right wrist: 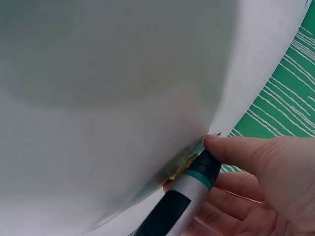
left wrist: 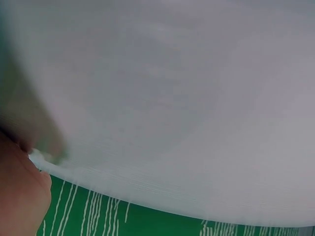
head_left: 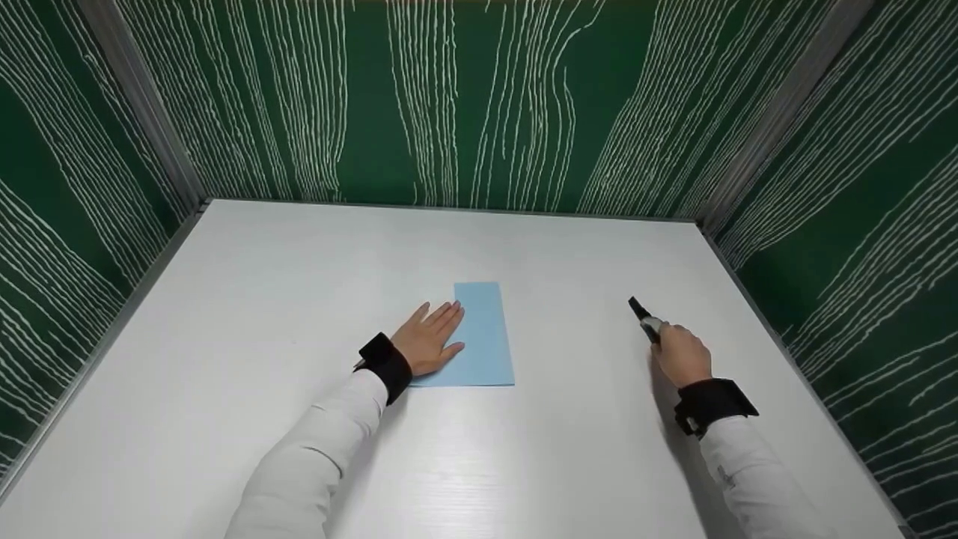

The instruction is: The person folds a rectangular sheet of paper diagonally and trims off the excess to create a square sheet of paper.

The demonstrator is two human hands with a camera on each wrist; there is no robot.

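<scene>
A light blue sheet of paper (head_left: 483, 337) lies on the white table, its lower left part hidden under my left hand (head_left: 428, 340). That hand rests on the sheet with its fingers stretched out. Off to the right, my right hand (head_left: 682, 353) grips a slim black-and-silver tool (head_left: 644, 318), its dark end pointing away from me and to the left. In the right wrist view the tool (right wrist: 174, 204) shows a teal band, with the thumb and fingers around it; I cannot tell its exact kind. The left wrist view catches only part of the left hand (left wrist: 22, 189).
The white table (head_left: 299, 254) is bounded by a dark rim and grey metal posts (head_left: 138, 97). Green panels (head_left: 374, 97) with wavy white lines stand at the back and both sides. Black bands (head_left: 385, 367) circle both wrists, over white sleeves.
</scene>
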